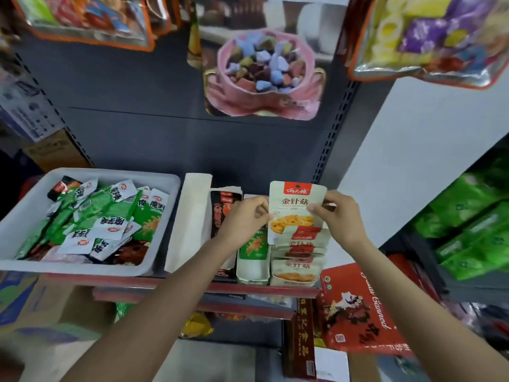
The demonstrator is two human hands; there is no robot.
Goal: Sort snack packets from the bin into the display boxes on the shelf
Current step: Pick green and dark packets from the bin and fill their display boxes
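A beige snack packet (294, 208) with a red top band stands upright above the rightmost display box (296, 275), which holds several packets of the same kind. My left hand (245, 219) pinches the packet's left edge and my right hand (337, 213) pinches its right edge. To the left stand a box with green packets (252, 268) and a dark box (220, 213) with black and red packets. The grey bin (165, 194) at the left of the shelf holds several green, white and dark packets.
A tall white empty box (187, 221) stands between the bin and the display boxes. The shelf's red front edge (261, 289) runs below them. A red carton (358, 310) leans lower right. Snack bags hang overhead; green packs fill the right-hand shelf.
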